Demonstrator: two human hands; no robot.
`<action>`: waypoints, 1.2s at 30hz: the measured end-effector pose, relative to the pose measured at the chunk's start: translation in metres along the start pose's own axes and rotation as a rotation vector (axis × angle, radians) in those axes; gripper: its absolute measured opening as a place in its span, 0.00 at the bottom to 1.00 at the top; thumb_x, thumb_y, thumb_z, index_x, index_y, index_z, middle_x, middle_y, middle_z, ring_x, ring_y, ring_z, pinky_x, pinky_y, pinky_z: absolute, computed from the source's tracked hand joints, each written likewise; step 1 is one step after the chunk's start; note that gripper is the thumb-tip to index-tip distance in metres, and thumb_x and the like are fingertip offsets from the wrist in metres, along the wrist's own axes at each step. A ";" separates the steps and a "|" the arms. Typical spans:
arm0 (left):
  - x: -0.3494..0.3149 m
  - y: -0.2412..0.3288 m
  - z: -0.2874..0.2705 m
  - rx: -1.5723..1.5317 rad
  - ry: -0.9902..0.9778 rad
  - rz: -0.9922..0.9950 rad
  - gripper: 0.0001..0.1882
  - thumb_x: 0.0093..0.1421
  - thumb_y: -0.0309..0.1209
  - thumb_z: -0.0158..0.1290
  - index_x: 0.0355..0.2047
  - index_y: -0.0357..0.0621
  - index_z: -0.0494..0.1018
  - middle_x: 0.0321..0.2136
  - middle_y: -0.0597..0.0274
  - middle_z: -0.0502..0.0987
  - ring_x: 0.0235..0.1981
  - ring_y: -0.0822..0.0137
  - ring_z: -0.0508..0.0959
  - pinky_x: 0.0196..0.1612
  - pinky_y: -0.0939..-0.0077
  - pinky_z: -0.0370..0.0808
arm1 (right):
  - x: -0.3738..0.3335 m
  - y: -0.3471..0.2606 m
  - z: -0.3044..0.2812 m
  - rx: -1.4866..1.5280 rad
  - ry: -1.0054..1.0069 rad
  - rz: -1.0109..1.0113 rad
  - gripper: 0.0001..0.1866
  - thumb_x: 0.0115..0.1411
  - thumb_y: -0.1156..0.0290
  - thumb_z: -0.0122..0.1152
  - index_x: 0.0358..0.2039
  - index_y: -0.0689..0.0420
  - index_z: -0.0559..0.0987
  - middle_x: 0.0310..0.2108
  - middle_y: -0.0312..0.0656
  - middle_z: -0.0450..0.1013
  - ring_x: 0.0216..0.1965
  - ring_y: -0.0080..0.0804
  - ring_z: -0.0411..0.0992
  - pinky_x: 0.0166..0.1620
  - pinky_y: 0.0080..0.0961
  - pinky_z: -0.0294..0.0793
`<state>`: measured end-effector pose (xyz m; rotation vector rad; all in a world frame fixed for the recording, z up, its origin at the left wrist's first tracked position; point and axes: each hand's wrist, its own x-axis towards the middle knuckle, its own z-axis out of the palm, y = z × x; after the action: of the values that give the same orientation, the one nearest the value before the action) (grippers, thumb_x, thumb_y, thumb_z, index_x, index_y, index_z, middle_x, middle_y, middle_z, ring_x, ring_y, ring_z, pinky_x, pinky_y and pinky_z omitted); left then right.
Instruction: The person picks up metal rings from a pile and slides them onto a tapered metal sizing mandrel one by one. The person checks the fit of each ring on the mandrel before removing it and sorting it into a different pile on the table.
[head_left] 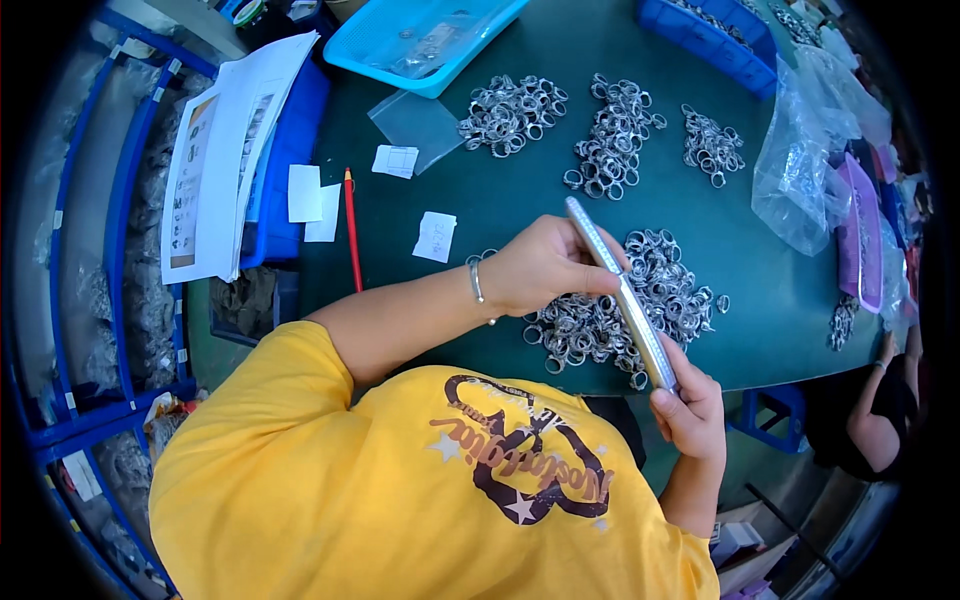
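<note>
My left hand, with a silver bangle at the wrist, is closed around the upper part of a long silver ring mandrel with fine marks along it. My right hand grips its lower end, thumb and fingers pressed to the metal. The mandrel slants from upper left to lower right. Whether a ring sits under my left fingers is hidden. Below and behind the mandrel, a big pile of silver rings lies near the table's front edge, partly covered by my left hand.
Three smaller ring piles, one of them in the middle, lie farther back on the green table. A light-blue basket, red pencil, paper slips, plastic bags and blue bin surround them. Another person's arm shows at right.
</note>
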<state>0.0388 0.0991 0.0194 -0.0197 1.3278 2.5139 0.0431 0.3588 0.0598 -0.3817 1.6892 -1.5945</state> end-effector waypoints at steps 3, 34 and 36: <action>0.015 0.009 0.006 0.279 0.006 0.048 0.08 0.52 0.20 0.53 0.34 0.38 0.73 0.29 0.60 0.74 0.31 0.73 0.74 0.32 0.84 0.71 | -0.011 0.002 -0.006 0.015 0.060 -0.012 0.29 0.53 0.76 0.55 0.56 0.65 0.60 0.20 0.35 0.67 0.12 0.13 0.57 0.13 0.10 0.54; -0.032 0.027 -0.059 0.667 0.302 0.040 0.07 0.49 0.17 0.54 0.29 0.40 0.75 0.29 0.64 0.74 0.31 0.77 0.74 0.36 0.83 0.72 | 0.007 0.014 0.013 0.200 0.074 0.015 0.30 0.55 0.72 0.54 0.57 0.65 0.58 0.17 0.33 0.63 0.11 0.12 0.56 0.12 0.09 0.54; -0.034 0.020 -0.061 1.026 0.314 0.180 0.09 0.47 0.16 0.53 0.29 0.40 0.75 0.29 0.61 0.75 0.32 0.70 0.75 0.37 0.81 0.72 | 0.007 0.016 0.015 0.161 0.063 0.039 0.28 0.56 0.74 0.53 0.57 0.64 0.59 0.17 0.33 0.63 0.11 0.12 0.56 0.13 0.09 0.54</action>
<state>0.0580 0.0302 0.0053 -0.0771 2.6759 1.6936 0.0538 0.3462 0.0434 -0.2187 1.5912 -1.7153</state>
